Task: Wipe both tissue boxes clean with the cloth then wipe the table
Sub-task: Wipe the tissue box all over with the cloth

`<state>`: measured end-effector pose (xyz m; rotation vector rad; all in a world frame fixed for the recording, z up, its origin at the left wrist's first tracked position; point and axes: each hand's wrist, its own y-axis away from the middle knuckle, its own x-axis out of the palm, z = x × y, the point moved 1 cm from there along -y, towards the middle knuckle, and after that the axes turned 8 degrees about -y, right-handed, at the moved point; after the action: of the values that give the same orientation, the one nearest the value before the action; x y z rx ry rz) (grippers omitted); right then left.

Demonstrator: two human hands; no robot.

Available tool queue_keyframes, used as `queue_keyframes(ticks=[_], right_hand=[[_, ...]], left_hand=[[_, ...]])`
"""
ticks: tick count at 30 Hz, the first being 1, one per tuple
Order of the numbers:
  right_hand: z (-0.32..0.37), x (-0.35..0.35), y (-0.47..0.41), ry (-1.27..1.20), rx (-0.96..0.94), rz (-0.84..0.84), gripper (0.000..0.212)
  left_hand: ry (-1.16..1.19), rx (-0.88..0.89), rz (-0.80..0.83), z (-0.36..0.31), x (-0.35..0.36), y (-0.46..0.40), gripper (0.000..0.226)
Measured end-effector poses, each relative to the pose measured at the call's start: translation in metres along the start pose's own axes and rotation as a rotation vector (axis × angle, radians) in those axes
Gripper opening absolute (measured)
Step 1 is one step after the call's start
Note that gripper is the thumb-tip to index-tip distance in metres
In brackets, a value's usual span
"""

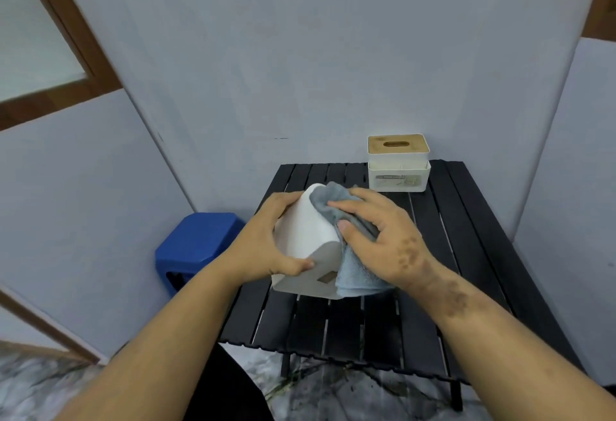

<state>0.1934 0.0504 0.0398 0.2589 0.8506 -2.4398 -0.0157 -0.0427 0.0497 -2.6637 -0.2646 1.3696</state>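
White tissue box (308, 237) tilted above black slatted desk (466, 254), long axis running away from the viewer, left hand (266, 237) gripping its side, right hand (376, 237) pressing grey-blue cloth (353, 274) on it, wooden-lidded tissue box (399, 162) upright at far edge

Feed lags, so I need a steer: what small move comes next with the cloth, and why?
Probably slide the right hand and cloth down the white tissue box, since the left hand grips it tilted and the cloth covers only its right side.

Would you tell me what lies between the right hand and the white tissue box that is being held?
In the head view, the grey-blue cloth lies between the right hand and the white tissue box; the left hand grips the box bare.
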Motion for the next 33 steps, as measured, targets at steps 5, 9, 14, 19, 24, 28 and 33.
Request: queue_keyframes(ticks=[5, 9, 14, 19, 24, 28, 33], right_hand=[[0.016, 0.022, -0.021, 0.226, -0.081, 0.121, 0.033], [0.019, 0.035, -0.026, 0.321, -0.102, 0.206, 0.032], [-0.025, -0.015, -0.010, 0.205, 0.074, 0.079, 0.023], [-0.015, 0.002, -0.027, 0.338, -0.022, 0.158, 0.029], [0.006, 0.028, -0.042, 0.318, -0.097, 0.258, 0.025], [-0.012, -0.007, -0.047, 0.187, 0.123, 0.190, 0.022], [0.012, 0.026, -0.059, 0.330, -0.039, 0.273, 0.023]], left_hand=[[0.097, -0.015, 0.012, 0.012, 0.007, 0.002, 0.100], [0.170, -0.042, -0.043, 0.025, 0.022, 0.006, 0.100], [0.209, -0.071, -0.056, 0.044, 0.024, 0.011, 0.103], [0.242, -0.059, -0.099, 0.041, 0.029, 0.010, 0.102], [0.255, -0.038, -0.122, 0.039, 0.029, 0.012, 0.106], [0.235, -0.060, -0.134, 0.040, 0.029, 0.013, 0.104], [0.242, -0.053, -0.157, 0.037, 0.032, 0.014, 0.103]])
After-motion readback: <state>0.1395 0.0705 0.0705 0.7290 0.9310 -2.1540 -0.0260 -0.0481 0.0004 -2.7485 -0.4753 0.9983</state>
